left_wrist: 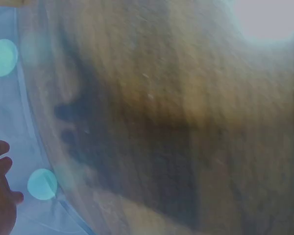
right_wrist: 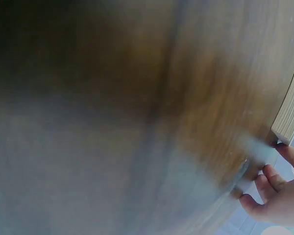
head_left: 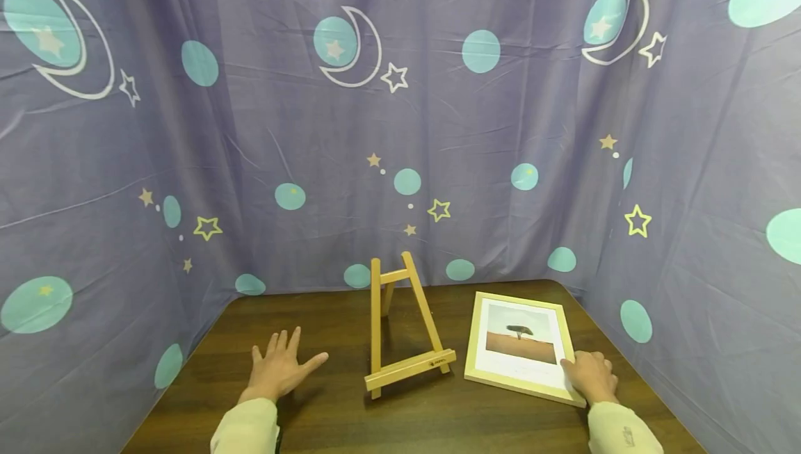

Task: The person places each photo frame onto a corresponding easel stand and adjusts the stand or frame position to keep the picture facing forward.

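A wooden tabletop easel stands upright near the middle of the table, its lower ledge toward me. To its right lies a light wood picture frame, face up, with a print of a lone tree in a white mat. My right hand grips the near right edge of that frame, thumb over the top. In the right wrist view, fingers curl beside the frame's pale wooden corner. Left of the easel, my left hand is held with its fingers spread, holding nothing. The left wrist view shows only some of its fingertips.
The dark wooden table has rounded far corners. A purple curtain with moons, stars and teal dots hangs behind it and along both sides. Bare tabletop lies between the left hand and the easel.
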